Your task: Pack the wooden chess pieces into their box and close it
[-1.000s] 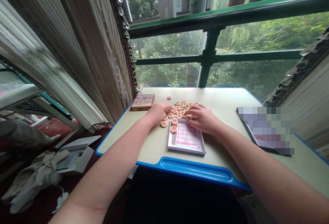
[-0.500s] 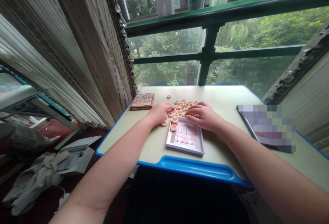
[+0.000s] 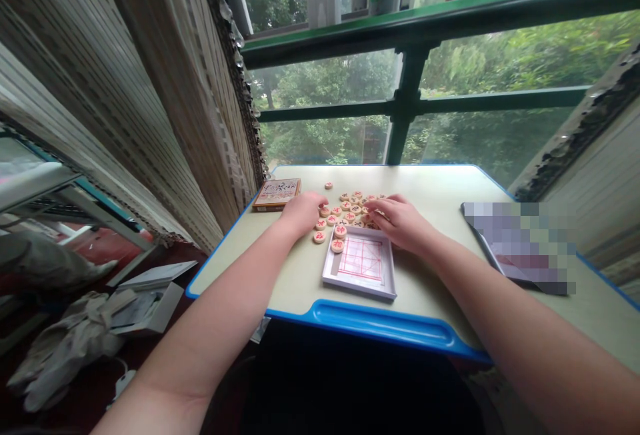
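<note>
Round wooden Chinese chess pieces (image 3: pixel 350 216) with red or dark characters lie in a loose cluster mid-table. At the cluster's left edge is my left hand (image 3: pixel 304 212), palm down, its bent fingertips beside a red-marked piece (image 3: pixel 325 211); it seems to hold nothing, though its thumb is hidden. My right hand (image 3: pixel 400 216) rests over the cluster's right side, fingers spread and touching or just above pieces partly hidden beneath them. In front of the cluster lies a shallow white box tray (image 3: pixel 360 294), its bottom printed with a red grid. Two red-marked pieces (image 3: pixel 339 238) sit at its far left corner.
A closed brown-edged box (image 3: pixel 277 195) lies at the table's back left, with a lone piece (image 3: pixel 329 186) right of it. On the right is a dark-edged, blurred-out device (image 3: pixel 515 248). The table's blue front edge has a groove (image 3: pixel 385 328). Curtains flank the window.
My left hand has drawn left, uncovering red-marked pieces at the cluster's left edge. My right hand has shifted slightly to the right. The tray stays where it was.
</note>
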A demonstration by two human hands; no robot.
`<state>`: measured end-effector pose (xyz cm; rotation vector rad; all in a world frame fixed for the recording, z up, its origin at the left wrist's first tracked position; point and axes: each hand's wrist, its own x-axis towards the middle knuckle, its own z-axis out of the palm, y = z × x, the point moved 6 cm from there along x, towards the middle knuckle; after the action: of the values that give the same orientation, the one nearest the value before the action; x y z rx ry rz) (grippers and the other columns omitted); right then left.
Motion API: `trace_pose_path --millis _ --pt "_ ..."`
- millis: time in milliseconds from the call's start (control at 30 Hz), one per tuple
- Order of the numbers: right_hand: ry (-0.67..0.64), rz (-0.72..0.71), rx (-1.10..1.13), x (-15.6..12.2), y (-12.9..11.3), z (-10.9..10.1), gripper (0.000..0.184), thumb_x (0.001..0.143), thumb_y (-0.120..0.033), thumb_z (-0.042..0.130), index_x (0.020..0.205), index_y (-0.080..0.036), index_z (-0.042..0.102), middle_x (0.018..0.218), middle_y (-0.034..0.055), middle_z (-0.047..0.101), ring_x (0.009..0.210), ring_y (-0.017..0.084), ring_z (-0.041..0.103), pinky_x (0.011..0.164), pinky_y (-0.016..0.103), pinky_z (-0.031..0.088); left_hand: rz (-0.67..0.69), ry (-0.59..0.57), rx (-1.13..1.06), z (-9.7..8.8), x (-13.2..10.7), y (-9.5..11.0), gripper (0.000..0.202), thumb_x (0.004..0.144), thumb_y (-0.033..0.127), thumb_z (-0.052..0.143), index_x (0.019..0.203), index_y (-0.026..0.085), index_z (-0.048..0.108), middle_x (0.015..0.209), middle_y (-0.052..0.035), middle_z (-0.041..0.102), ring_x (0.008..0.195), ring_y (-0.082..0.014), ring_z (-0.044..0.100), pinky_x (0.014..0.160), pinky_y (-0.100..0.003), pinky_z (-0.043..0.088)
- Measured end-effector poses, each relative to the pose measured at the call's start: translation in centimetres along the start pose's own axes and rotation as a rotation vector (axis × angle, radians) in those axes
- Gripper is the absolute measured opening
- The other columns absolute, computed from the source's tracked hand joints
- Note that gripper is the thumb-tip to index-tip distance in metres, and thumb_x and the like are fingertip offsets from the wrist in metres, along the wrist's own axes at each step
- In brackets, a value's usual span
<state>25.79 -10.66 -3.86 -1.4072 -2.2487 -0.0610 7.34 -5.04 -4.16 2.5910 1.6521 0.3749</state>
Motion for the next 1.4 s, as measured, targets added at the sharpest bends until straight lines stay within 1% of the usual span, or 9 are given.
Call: trace_pose_path --millis 167,300,400,500,667,833,1000,1133,1400 --pt "-0.028 0.042 -0.018 0.0 0.3 -0.4 0.032 0.090 -0.026 0.041 0.098 -0.019 0.072 0.104 0.0067 0.071 0.097 0.024 0.057 0.091 0.038 0.042 -0.027 -0.014 -0.008 -0.1 0.2 -0.2 0.040 0.076 0.007 0.045 0.106 0.021 0.069 0.110 -0.0038 0.069 0.101 -0.0198 0.062 0.089 -0.027 0.047" --pt "0.006 0.252 -0.069 -0.1 2.2 -1.0 0.037 0.090 -0.027 0.040 0.113 -0.015 0.067 0.124 0.0116 0.061 0.112 0.027 0.053 0.099 0.040 0.038 0.009 0.008 -0.098 -0.2 0.0 0.4 0.037 0.080 0.013 0.045 0.110 0.017 0.067 0.107 -0.0056 0.070 0.099 -0.0183 0.063 0.091 -0.026 0.048" --pt "-0.087 0.363 -0.064 -0.3 3.4 -0.2 0.044 0.092 -0.031 0.037 0.123 -0.009 0.059 0.130 0.0164 0.056 0.119 0.029 0.050 0.103 0.040 0.035 0.032 0.028 -0.197 -0.1 -0.2 0.9 0.036 0.079 0.011 0.045 0.106 0.014 0.069 0.106 -0.0069 0.070 0.096 -0.0173 0.064 0.090 -0.025 0.049" --pt "-0.165 0.350 -0.031 -0.3 3.6 0.5 0.042 0.092 -0.030 0.037 0.120 -0.010 0.061 0.126 0.0146 0.060 0.116 0.027 0.053 0.103 0.039 0.036 0.022 0.055 -0.334 0.4 0.1 0.7 0.039 0.076 0.004 0.042 0.102 0.012 0.070 0.105 -0.0085 0.070 0.092 -0.0160 0.066 0.087 -0.025 0.051" --pt "-0.125 0.369 0.070 -0.1 3.9 0.4 0.039 0.091 -0.027 0.041 0.120 -0.012 0.061 0.122 0.0133 0.063 0.113 0.025 0.056 0.099 0.035 0.040 -0.039 0.059 -0.520 1.8 1.0 -0.5 0.048 0.067 -0.006 0.036 0.096 0.012 0.071 0.104 -0.0080 0.070 0.094 -0.0145 0.066 0.084 -0.024 0.052" --pt "-0.057 0.452 0.093 -0.3 4.9 -0.2 0.037 0.087 -0.019 0.043 0.118 -0.013 0.063 0.121 0.0126 0.063 0.114 0.023 0.057 0.100 0.033 0.041 0.037 0.078 -0.473 1.8 0.9 0.3 0.045 0.069 -0.004 0.039 0.095 0.013 0.072 0.100 -0.0061 0.072 0.091 -0.0147 0.065 0.085 -0.025 0.052" --pt "-0.081 0.418 0.067 -0.3 5.1 0.0 0.037 0.089 -0.022 0.043 0.118 -0.012 0.063 0.121 0.0125 0.064 0.115 0.024 0.056 0.101 0.034 0.039 0.134 0.092 -0.407 1.5 0.6 1.2 0.039 0.074 0.002 0.042 0.094 0.015 0.072 0.095 -0.0045 0.072 0.088 -0.0149 0.065 0.084 -0.025 0.052" --pt "-0.083 0.413 0.067 -0.3 5.2 0.2 0.039 0.089 -0.024 0.041 0.119 -0.013 0.062 0.122 0.0128 0.063 0.115 0.025 0.055 0.101 0.036 0.039 0.122 0.101 -0.416 1.6 0.7 1.0 0.039 0.075 0.002 0.040 0.095 0.014 0.072 0.095 -0.0046 0.072 0.082 -0.0140 0.065 0.081 -0.024 0.052" --pt "0.017 0.612 0.056 -1.0 6.9 -1.2 0.047 0.074 -0.006 0.043 0.116 -0.012 0.064 0.111 0.0109 0.068 0.104 0.022 0.061 0.092 0.030 0.045 0.087 0.089 -0.468 1.6 0.6 1.0 0.045 0.071 -0.004 0.038 0.095 0.014 0.071 0.099 -0.0045 0.072 0.080 -0.0117 0.067 0.079 -0.021 0.054"
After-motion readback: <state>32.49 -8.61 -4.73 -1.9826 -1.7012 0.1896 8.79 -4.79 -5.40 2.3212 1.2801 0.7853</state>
